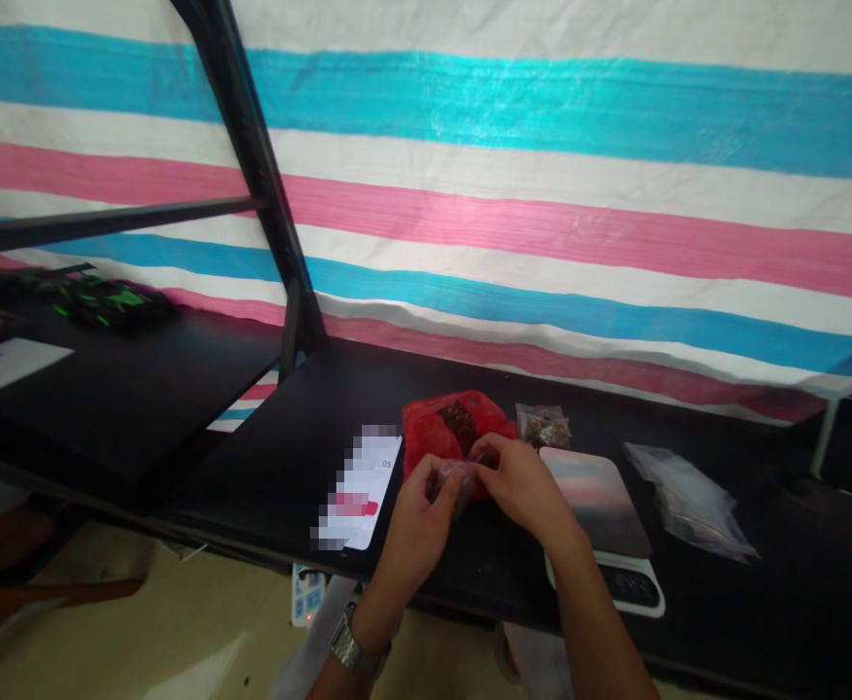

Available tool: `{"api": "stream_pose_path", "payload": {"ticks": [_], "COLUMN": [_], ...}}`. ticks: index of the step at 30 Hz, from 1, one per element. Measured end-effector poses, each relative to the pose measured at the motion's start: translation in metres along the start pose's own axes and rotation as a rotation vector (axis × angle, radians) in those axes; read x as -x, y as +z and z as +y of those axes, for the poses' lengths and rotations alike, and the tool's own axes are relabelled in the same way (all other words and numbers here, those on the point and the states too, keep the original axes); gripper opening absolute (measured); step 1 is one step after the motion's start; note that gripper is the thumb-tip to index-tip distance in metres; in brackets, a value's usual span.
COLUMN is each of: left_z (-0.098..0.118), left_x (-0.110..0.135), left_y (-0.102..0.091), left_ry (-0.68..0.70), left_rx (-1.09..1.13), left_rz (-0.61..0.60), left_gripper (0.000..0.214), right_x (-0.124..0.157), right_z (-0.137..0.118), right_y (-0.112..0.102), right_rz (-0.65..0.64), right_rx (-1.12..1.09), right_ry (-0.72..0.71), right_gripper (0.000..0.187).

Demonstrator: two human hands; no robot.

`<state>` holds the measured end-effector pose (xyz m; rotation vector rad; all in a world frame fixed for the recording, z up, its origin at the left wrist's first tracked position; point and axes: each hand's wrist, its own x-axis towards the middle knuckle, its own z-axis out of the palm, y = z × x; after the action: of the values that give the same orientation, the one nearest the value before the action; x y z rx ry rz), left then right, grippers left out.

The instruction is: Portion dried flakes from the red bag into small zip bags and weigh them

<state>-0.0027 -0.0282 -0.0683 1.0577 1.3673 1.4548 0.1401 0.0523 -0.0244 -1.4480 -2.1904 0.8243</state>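
Observation:
My left hand (417,525) and my right hand (519,486) meet over a black table (266,467), fingers pinched together on a small clear plastic bag (453,478) with dark bits inside. Just behind them lies a red plastic bag (433,433) holding a dark brown crumbly material. A silver watch (353,649) sits on my left wrist.
A small filled clear bag (543,426) lies behind a flat scale (605,510) at my right. Empty clear bags (692,501) lie further right. A white sheet (360,491) lies at my left. A black shelf frame (258,175) and striped tarp (543,194) stand behind.

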Motion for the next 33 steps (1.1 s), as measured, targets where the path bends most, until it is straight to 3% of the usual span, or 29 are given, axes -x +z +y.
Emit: {"api": "stream_pose_path", "payload": {"ticks": [2, 5, 13, 18, 26, 33], "left_z": [0.002, 0.004, 0.010, 0.014, 0.012, 0.014], "left_x": [-0.002, -0.005, 0.001, 0.000, -0.003, -0.002], "left_y": [0.000, -0.001, 0.008, 0.020, 0.034, 0.045], "left_ry": [0.007, 0.017, 0.058, 0.063, 0.112, 0.141], "left_rx": [0.006, 0.014, -0.045, 0.100, 0.105, 0.120], "left_rz": [0.056, 0.102, -0.016, -0.024, 0.010, 0.060], "left_gripper": [0.035, 0.034, 0.018, 0.031, 0.037, 0.030], "right_x": [0.001, 0.000, 0.012, 0.024, 0.032, 0.044], "right_z": [0.003, 0.012, 0.014, 0.000, -0.002, -0.012], "right_y": [0.000, -0.004, -0.022, -0.029, -0.035, -0.041], "right_rz": [0.038, 0.098, 0.170, 0.161, 0.259, 0.378], "right_rx": [-0.032, -0.146, -0.444, -0.570, -0.540, -0.296], "right_ry": [0.042, 0.050, 0.036, -0.002, -0.034, -0.027], "right_gripper": [0.007, 0.019, 0.031, 0.031, 0.028, 0.017]}}
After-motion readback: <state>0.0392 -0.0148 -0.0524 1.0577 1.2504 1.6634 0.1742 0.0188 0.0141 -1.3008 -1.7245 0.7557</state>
